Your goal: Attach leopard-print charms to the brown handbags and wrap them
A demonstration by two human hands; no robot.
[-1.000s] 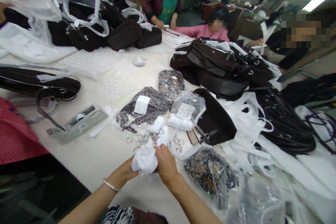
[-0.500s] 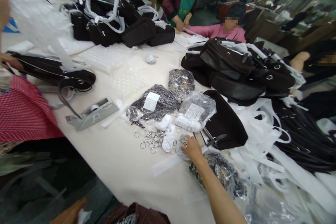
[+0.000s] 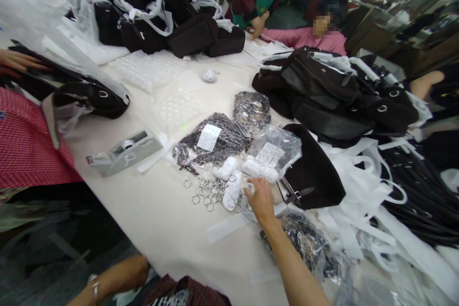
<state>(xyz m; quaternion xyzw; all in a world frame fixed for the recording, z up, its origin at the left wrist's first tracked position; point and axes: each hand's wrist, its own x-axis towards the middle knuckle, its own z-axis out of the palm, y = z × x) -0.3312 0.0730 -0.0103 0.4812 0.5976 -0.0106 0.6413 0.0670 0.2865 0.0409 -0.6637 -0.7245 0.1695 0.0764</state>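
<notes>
My right hand (image 3: 261, 201) reaches over the table at the rings' right side. Its thumb and index finger are apart, close to a few metal rings, and I see nothing gripped. Under its fingertips lies a clear round item (image 3: 246, 211), partly covered. More metal rings (image 3: 211, 192) are scattered to the left, beside white wrapped bundles (image 3: 232, 190). My left hand (image 3: 132, 271), with a bangle at the wrist, is low by the table's near edge. Its fingers look curled in; a white scrap (image 3: 125, 297) shows below, and what the fingers hold is hidden.
Labelled plastic bags (image 3: 210, 137) lie behind the rings. A dark flap (image 3: 315, 167) and a bag of patterned pieces (image 3: 304, 236) are at right. A tape dispenser (image 3: 125, 153) stands left. Dark handbags (image 3: 333, 91) are piled behind. A co-worker's hand (image 3: 17, 61) rests on a bag.
My left hand has come up and right toward the table edge. My right hand has shifted slightly up, its fingers more spread. The co-worker at left has moved a hand onto the dark bag.
</notes>
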